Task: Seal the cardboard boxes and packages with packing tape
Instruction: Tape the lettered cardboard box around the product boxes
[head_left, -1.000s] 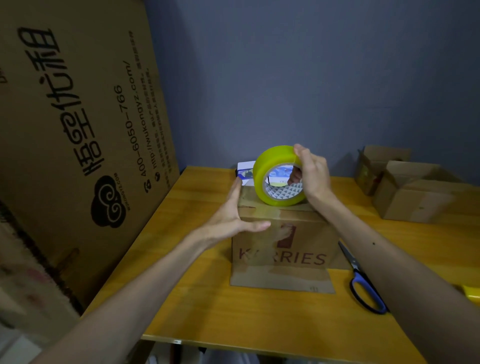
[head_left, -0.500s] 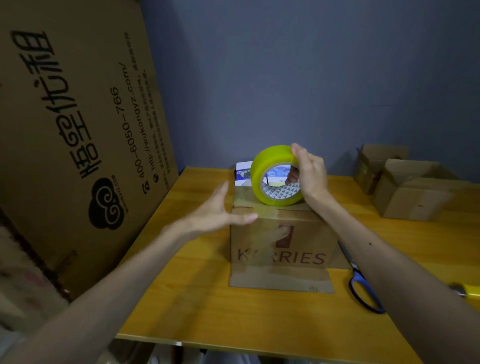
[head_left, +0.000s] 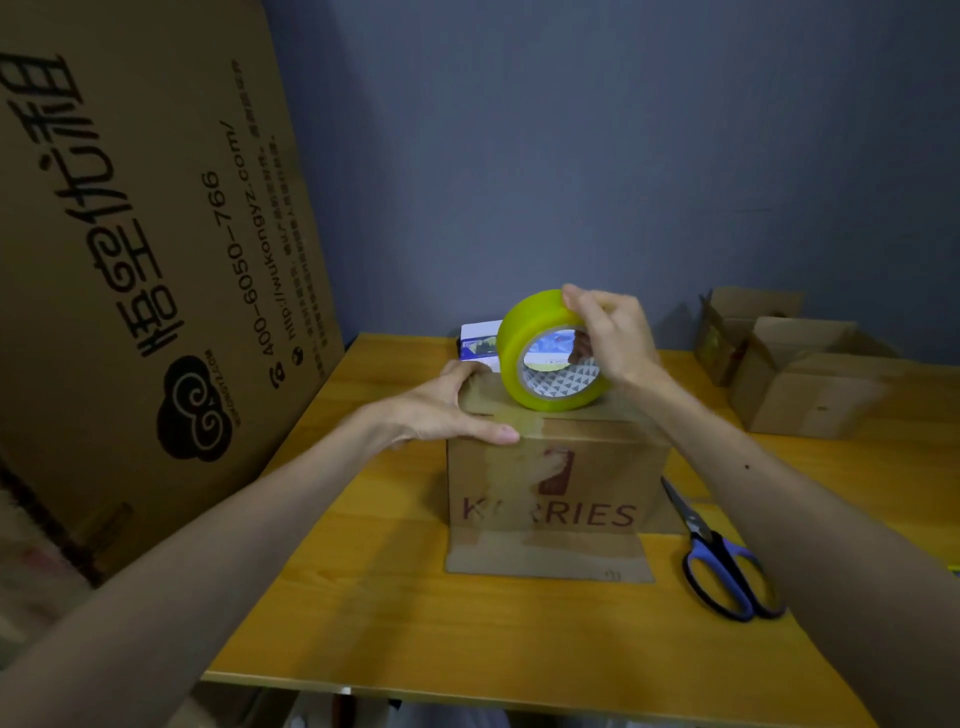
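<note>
L hand (head_left: 441, 410) grip apart, palm pressing box (head_left: 556, 493) top at near-left corner, forearm stretched fwd. R hand (head_left: 610, 338) grip clamped on yellow tape roll (head_left: 511, 353), standing on edge atop box. Box at centre of worktop (head_left: 363, 597).

We see a yellow wooden table (head_left: 363, 597), blue-handled scissors (head_left: 722, 566) lying flat at four o'clock, blades pointing away from us, a big printed cardboard sheet (head_left: 130, 260) leaning at nine o'clock, a blue-grey wall (head_left: 571, 156) at twelve.
</note>
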